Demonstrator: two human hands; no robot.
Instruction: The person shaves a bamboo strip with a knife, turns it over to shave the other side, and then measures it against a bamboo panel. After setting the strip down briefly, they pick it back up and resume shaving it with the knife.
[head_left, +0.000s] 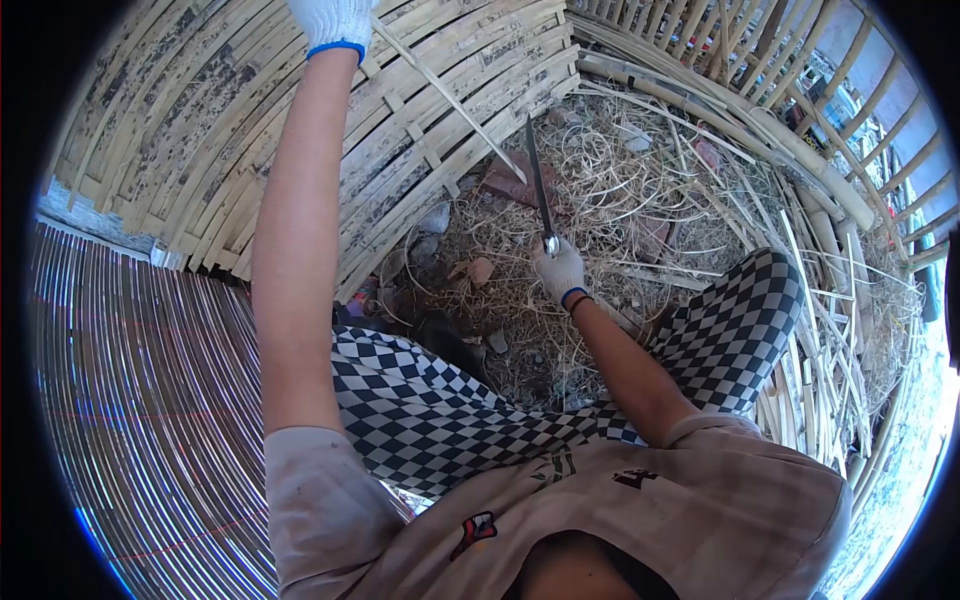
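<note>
A careless swing of the knife [541,185] could have nicked or snapped the strip [443,90], since the bare blade stood just right of its near end. The right hand [562,272] was closed around the knife's handle; the left hand [336,22] was cut off, its grip impossible to tell. Pale, thin and straight, the strip slanted from beside the left hand across the wall [260,130].

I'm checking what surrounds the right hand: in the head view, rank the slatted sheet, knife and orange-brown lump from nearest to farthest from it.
From the right hand:
1. Knife, in its grip.
2. Orange-brown lump, on the ground, left.
3. Slatted sheet, far left.
</note>
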